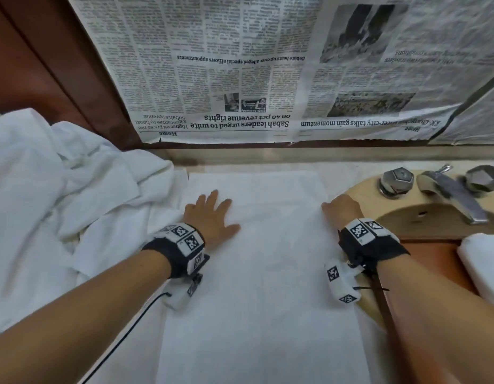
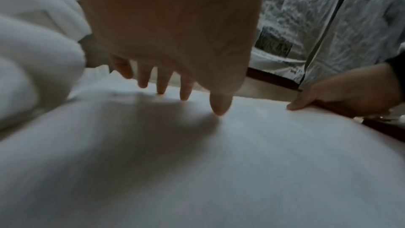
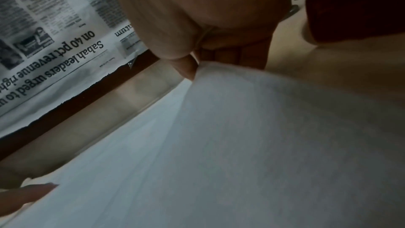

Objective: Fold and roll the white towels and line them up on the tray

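white towel (image 1: pixel 256 259) spread flat on surface | left hand (image 1: pixel 209 214) flat, fingers straight, pressing its left part | right hand (image 1: pixel 342 209) pinching its right edge

Flat towel (image 1: pixel 256 273): white, spread smooth on desk, long side running away from viewer, far edge near wall. Heap (image 1: pixel 60 195): crumpled white towels, left, touching flat towel's left edge. Roll (image 1: pixel 481 261): white rolled towel on brown tray (image 1: pixel 434 253), right edge of view.
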A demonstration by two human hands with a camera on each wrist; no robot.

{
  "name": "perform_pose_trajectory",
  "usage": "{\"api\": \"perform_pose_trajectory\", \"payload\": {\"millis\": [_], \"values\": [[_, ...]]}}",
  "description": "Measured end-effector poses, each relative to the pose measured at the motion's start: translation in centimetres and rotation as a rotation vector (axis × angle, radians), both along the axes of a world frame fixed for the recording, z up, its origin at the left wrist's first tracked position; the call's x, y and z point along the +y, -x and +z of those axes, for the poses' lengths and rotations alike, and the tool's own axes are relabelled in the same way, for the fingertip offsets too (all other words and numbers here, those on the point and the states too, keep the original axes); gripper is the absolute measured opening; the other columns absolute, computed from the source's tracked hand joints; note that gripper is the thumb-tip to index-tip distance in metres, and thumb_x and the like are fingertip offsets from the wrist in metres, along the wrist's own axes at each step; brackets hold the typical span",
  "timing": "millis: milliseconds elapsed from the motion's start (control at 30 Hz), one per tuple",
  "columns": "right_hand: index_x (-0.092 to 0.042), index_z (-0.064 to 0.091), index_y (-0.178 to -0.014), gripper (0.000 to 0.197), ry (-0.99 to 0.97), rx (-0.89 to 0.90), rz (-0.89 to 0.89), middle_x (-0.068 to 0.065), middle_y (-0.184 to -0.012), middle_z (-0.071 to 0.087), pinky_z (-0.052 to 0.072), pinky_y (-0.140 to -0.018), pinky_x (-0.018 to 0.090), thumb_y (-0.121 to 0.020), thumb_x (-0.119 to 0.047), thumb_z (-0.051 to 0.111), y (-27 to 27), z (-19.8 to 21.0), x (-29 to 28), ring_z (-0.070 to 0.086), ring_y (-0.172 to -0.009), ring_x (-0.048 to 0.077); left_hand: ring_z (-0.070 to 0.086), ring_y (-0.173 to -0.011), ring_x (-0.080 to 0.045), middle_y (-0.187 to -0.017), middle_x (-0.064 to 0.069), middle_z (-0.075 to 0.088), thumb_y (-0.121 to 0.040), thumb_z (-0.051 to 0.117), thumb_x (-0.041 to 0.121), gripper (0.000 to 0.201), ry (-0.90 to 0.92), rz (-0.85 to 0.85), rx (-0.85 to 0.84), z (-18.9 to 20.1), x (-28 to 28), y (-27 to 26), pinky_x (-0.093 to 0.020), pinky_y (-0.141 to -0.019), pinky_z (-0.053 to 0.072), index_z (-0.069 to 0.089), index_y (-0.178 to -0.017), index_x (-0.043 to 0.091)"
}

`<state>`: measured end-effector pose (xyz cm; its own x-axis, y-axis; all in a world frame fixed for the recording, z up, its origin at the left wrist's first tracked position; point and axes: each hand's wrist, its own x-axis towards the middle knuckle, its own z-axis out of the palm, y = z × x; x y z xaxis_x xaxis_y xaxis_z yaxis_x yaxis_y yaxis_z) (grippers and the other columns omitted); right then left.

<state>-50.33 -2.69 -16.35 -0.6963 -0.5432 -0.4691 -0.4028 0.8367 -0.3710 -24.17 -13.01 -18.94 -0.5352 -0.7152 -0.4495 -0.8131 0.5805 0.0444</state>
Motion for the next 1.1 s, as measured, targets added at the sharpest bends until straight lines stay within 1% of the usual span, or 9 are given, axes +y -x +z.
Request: {"api": "perform_pose_trajectory", "payload": {"millis": [67,133,233,333,433,600,833,967,1100], "values": [[0.001,0.055,-0.100,0.017,-0.016,0.072,0.039,0.022,-0.114,0.061,0.037,-0.071,0.031,-0.094,-0.011,0.045,-0.4,0.5,-0.1,0.053,-0.088,0.034,-0.014,-0.148,-0.030,-0.158,-0.004,-0.027,-0.092,0.023,0.070,0.080,-0.053,-0.027,-0.066,-1.0,0.1,-0.6,-0.046,-0.118,0.007,-0.013,-0.153,0.032],[-0.001,0.052,-0.117,0.027,0.050,0.201,0.126,0.020,-0.120,0.056,0.040,-0.077,0.033,-0.094,-0.012,0.044,-1.8,1.0,0.1,0.053,-0.103,0.036,-0.020,-0.146,-0.031,-0.155,-0.004,-0.034,-0.090,0.019,0.073,0.082,-0.070,-0.039,-0.068,-1.3,0.0,-0.6,-0.045,-0.118,0.006,-0.019,-0.151,0.033],[-0.016,0.038,-0.140,0.047,0.131,0.335,0.419,0.013,-0.150,0.028,0.037,-0.101,0.043,-0.095,-0.028,0.048,-5.0,0.8,0.8,0.031,-0.134,0.032,-0.024,-0.145,-0.033,-0.152,-0.006,-0.039,-0.088,0.017,0.076,0.086,-0.087,-0.025,-0.087,-1.3,-0.2,-0.2,-0.047,-0.120,0.004,-0.023,-0.149,0.032],[-0.026,0.015,-0.152,0.064,-0.135,0.253,0.608,0.005,-0.161,-0.009,0.019,-0.115,0.047,-0.097,-0.051,0.038,-5.9,-0.9,0.3,-0.003,-0.148,0.031,-0.027,-0.143,-0.034,-0.149,-0.006,-0.043,-0.083,0.016,0.083,0.090,-0.092,-0.042,-0.130,-1.1,-0.8,-0.1,-0.048,-0.120,0.000,-0.027,-0.146,0.035],[-0.028,-0.007,-0.153,0.079,-0.322,0.115,0.572,0.006,-0.159,-0.022,0.011,-0.117,0.050,-0.095,-0.061,0.035,-5.0,-2.5,-0.7,-0.013,-0.147,0.035,-0.028,-0.142,-0.035,-0.147,-0.007,-0.045,-0.079,0.016,0.087,0.094,-0.102,-0.050,-0.149,-1.0,-1.4,-0.1,-0.049,-0.120,0.000,-0.030,-0.145,0.037],[-0.029,-0.017,-0.152,0.089,-0.359,0.107,0.577,0.005,-0.158,-0.026,0.007,-0.116,0.053,-0.092,-0.064,0.040,-4.2,-3.0,-2.5,-0.017,-0.145,0.037,-0.029,-0.142,-0.036,-0.147,-0.006,-0.045,-0.077,0.015,0.088,0.095,-0.105,-0.039,-0.152,-1.1,-1.7,-0.1,-0.049,-0.120,0.001,-0.030,-0.144,0.038],[-0.027,-0.006,-0.154,0.075,-0.294,0.161,0.619,0.004,-0.160,-0.019,0.014,-0.117,0.050,-0.097,-0.053,0.037,-4.7,-1.9,-1.5,-0.011,-0.147,0.032,-0.023,-0.144,-0.037,-0.152,-0.007,-0.039,-0.078,0.017,0.087,0.095,-0.086,0.000,-0.136,-1.0,-2.4,0.2,-0.049,-0.120,0.004,-0.025,-0.147,0.038],[-0.026,-0.007,-0.154,0.075,-0.260,0.170,0.713,0.006,-0.160,-0.019,0.010,-0.118,0.045,-0.098,-0.055,0.033,-7.2,-2.7,3.4,-0.011,-0.148,0.030,-0.021,-0.146,-0.028,-0.154,-0.003,-0.034,-0.079,0.010,0.086,0.088,-0.046,-0.033,-0.097,-1.2,-2.9,-1.4,-0.046,-0.120,0.000,-0.021,-0.148,0.040],[-0.019,-0.005,-0.154,0.074,-0.275,0.254,0.699,0.006,-0.161,-0.015,0.007,-0.119,0.041,-0.099,-0.055,0.028,-6.4,-2.9,5.1,-0.011,-0.148,0.025,-0.017,-0.148,-0.018,-0.158,-0.002,-0.027,-0.085,0.009,0.080,0.085,-0.027,0.041,-0.089,-1.1,-4.3,-2.9,-0.046,-0.119,-0.004,-0.014,-0.152,0.032]]}}
